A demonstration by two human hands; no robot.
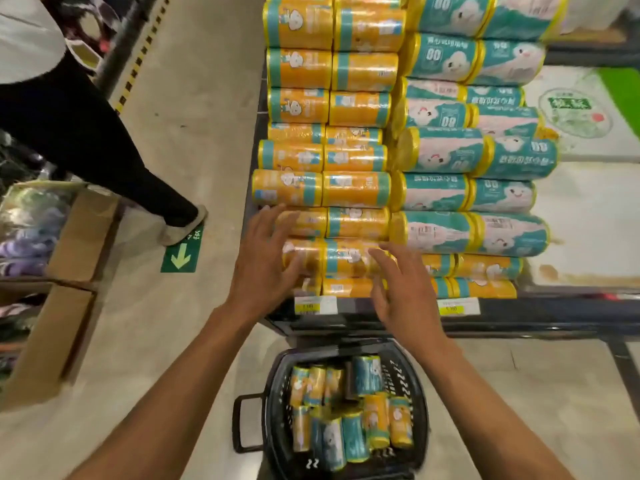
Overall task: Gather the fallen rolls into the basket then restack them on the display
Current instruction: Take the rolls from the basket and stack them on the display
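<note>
Black slatted plastic basket (405, 382) is standing on the floor before the display, holding a dozen-odd orange and teal film-wrapped cylindrical rolls (375, 424), lying jumbled together. Dark shelf display (536, 315) is carrying stacked orange rolls (356, 188) at left and larger teal rolls (436, 194) at right.

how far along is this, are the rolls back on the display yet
Gathering looks done: many rolls sit in the basket and none show on the floor. In hand: the left hand and right hand, fingers straight, are on orange rolls at the display front. Left: the basket's rolls await restacking.
</note>
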